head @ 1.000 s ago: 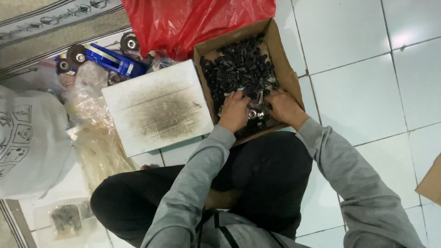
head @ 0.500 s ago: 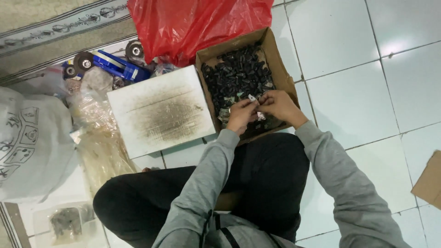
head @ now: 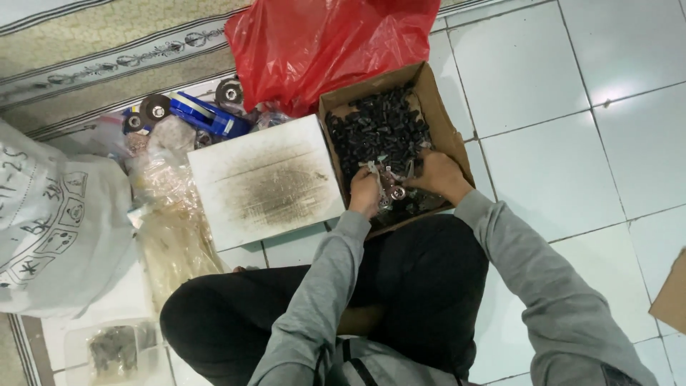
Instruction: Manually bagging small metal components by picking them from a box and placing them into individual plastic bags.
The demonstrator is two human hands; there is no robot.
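A brown cardboard box [head: 449, 121] stands on the tiled floor in front of my crossed legs, filled with several small black parts [head: 379, 129]. Both hands are inside its near end. My left hand [head: 365, 191] pinches a small metal piece [head: 373, 169] with its fingers curled. My right hand [head: 441, 176] holds a small silvery part with a round end [head: 395, 191] between the two hands. Grey sleeves cover both arms.
A stained white board [head: 268, 182] lies left of the box. A red plastic bag [head: 325, 43] sits behind it. Blue tool and dark discs [head: 189, 111] lie at the back left, clear plastic bags [head: 171, 221] and a white sack [head: 50, 229] at left. Cardboard corner [head: 672, 293] at right.
The view shifted slightly, so the box sits a little lower and further right. Both hands drew together over the near end of the box and lifted small metal parts from the pile.
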